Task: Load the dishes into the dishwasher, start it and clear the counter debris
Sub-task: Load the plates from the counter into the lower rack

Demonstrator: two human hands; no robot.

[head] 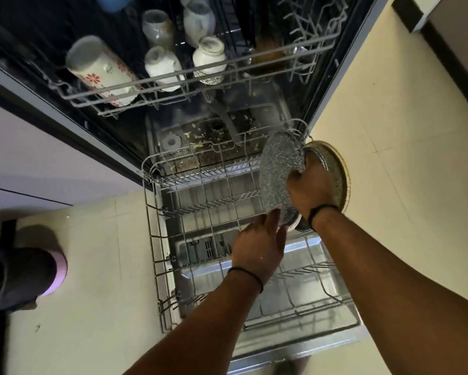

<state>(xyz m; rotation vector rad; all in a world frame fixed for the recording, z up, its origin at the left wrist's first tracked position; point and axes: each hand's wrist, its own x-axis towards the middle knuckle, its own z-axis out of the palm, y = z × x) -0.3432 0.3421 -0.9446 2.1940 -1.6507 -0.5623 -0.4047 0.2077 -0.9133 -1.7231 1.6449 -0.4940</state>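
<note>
The dishwasher stands open with its lower rack (pixel 157 239) pulled out over the door. Over the rack's right side I hold a grey speckled plate (pixel 276 169) on edge. My right hand (pixel 311 188) grips its far rim together with a second, tan-rimmed plate (pixel 335 171) behind it. My left hand (pixel 260 244) touches the speckled plate's near lower edge with fingers spread. The upper rack (pixel 173 77) holds several upturned mugs and jars, one white cup with red flowers (pixel 103 69).
Food bits litter the tub floor (pixel 200 136) behind the lower rack. Cream floor tiles lie to both sides. A dark shoe with a pink sole (pixel 30 277) sits at the left. The cabinet front (pixel 24 147) runs along the left.
</note>
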